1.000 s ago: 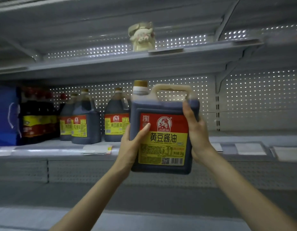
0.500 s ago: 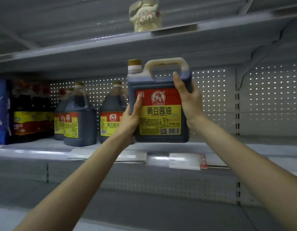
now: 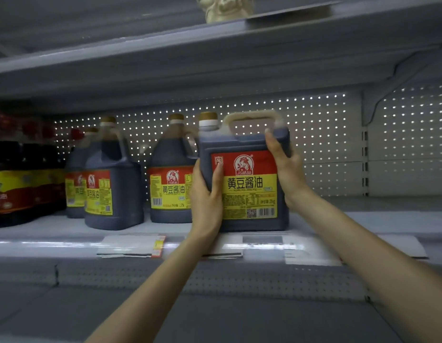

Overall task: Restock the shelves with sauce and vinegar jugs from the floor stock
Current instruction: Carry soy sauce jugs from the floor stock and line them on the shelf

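Note:
A dark soy sauce jug point(image 3: 249, 174) with a red and yellow label, gold cap and clear handle stands upright at the front of the grey shelf point(image 3: 339, 224), its base on or just above the board. My left hand point(image 3: 206, 199) grips its left side, thumb across the label's edge. My right hand point(image 3: 285, 167) grips its upper right side, fingers reaching up toward the handle. Three matching jugs stand to its left: one right beside it point(image 3: 169, 179), one further left point(image 3: 111, 184), one behind that point(image 3: 75, 184).
Dark bottles with red caps and yellow-red labels point(image 3: 21, 179) fill the shelf's far left. Price tags point(image 3: 133, 245) hang along the shelf's front edge. The shelf runs bare to the right of the held jug. A pale figurine point(image 3: 227, 8) sits on the shelf above.
Both hands have carried the jug forward and down onto the shelf beside the matching jugs. The view has drawn closer to the shelf.

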